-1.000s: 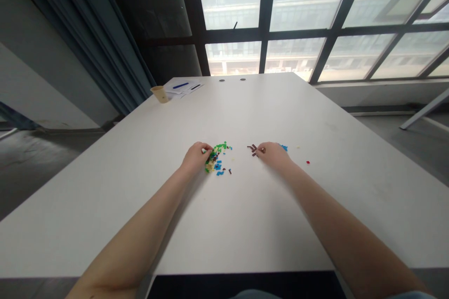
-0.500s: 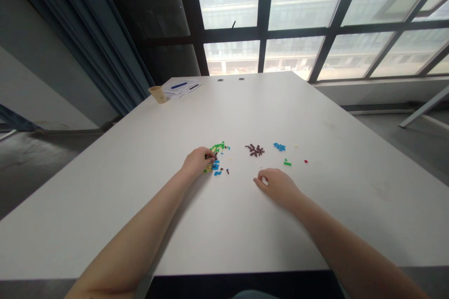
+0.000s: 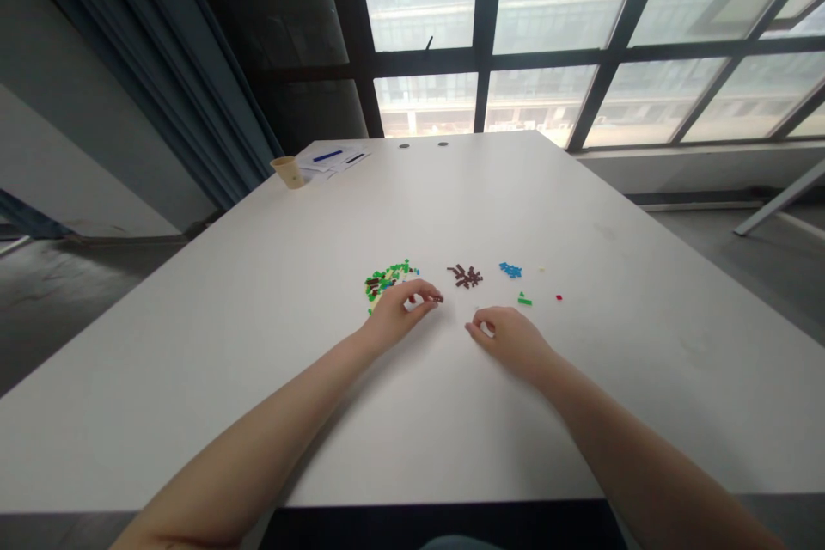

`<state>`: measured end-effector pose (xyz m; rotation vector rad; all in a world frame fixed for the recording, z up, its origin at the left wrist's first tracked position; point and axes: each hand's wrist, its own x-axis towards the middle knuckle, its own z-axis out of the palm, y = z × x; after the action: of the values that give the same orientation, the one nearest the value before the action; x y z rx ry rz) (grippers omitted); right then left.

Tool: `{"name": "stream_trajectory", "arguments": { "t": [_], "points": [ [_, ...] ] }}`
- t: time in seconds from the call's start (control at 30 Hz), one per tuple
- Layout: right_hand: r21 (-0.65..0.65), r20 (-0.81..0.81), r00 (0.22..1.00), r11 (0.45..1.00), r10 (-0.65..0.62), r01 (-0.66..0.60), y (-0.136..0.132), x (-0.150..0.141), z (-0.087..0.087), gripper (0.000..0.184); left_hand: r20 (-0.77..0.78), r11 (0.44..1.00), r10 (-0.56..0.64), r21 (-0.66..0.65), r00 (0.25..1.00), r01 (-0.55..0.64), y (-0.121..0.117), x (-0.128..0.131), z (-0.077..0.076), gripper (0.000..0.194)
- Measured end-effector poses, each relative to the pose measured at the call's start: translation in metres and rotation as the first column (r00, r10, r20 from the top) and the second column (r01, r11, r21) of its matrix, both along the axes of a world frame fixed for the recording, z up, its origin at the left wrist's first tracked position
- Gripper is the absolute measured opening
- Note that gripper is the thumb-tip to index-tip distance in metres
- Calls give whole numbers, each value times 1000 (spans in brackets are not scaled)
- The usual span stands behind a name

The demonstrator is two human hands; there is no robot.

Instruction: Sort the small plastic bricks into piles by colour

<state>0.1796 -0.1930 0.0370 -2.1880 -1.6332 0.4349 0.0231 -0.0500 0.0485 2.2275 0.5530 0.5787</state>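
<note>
Between thumb and fingertips, my left hand [image 3: 405, 307] pinches a small brown building brick [image 3: 438, 300], just above the white table. Behind and partly under that hand lies a mixed pile of bricks [image 3: 387, 275] in green, yellow, brown and blue, some of it hidden. A pile of brown bricks [image 3: 465, 277] sits a little beyond the held one. My right hand [image 3: 509, 335] rests on the table with thumb and forefinger curled together; whether anything is between the tips is too small to tell. Farther right are blue bricks [image 3: 511, 270], green bricks [image 3: 524, 301] and one red brick [image 3: 559, 297].
The white table [image 3: 477, 198] reaches toward the windows. At its far left edge stand a tan paper cup [image 3: 288, 174] and papers [image 3: 322, 165] with a blue pen [image 3: 327, 155] on them. A tiny yellow brick [image 3: 541, 269] lies beyond the green ones.
My left hand has moved right, out of the mixed pile, carrying a brown brick toward the brown pile. My right hand has stayed nearly in place.
</note>
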Motion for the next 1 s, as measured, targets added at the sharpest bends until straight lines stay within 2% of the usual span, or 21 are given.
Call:
{"name": "stream_trajectory", "arguments": {
  "t": [0.13, 0.23, 0.33, 0.5, 0.67, 0.77, 0.9, 1.0],
  "points": [
    [6, -2, 1000, 1000, 3, -3, -1, 1, 2, 27, 8, 999, 1, -42, 1000, -1, -22, 7, -1, 11],
    [5, -5, 1000, 1000, 7, -7, -1, 1, 2, 28, -3, 998, 25, -57, 1000, -25, -30, 9, -1, 8],
    [5, -9, 1000, 1000, 11, -11, -1, 3, 2, 27, 36, 993, 34, -115, 999, -29, -31, 11, -4, 8],
    [7, -23, 1000, 1000, 13, -13, -2, 3, 3, 27, 125, 946, 43, -323, 991, -1, -27, 12, -12, 16],
    [20, -38, 999, 1000, 4, -3, -3, 4, 3, 25, 142, 936, 41, -353, 989, 12, -23, 10, -14, 17],
    [117, -59, 998, 993, 6, 1, -2, 4, 3, 20, 130, 940, 37, -341, 991, 10, -22, 9, -13, 18],
    [344, -123, 992, 939, 38, 7, -2, 2, 6, 16, 84, 938, 1, -345, 996, 29, -24, 9, -12, 17],
    [401, -161, 985, 916, 67, 3, -2, 0, 9, 13, 43, 930, -45, -363, 998, 57, -25, 10, -13, 15]
  ]
}}
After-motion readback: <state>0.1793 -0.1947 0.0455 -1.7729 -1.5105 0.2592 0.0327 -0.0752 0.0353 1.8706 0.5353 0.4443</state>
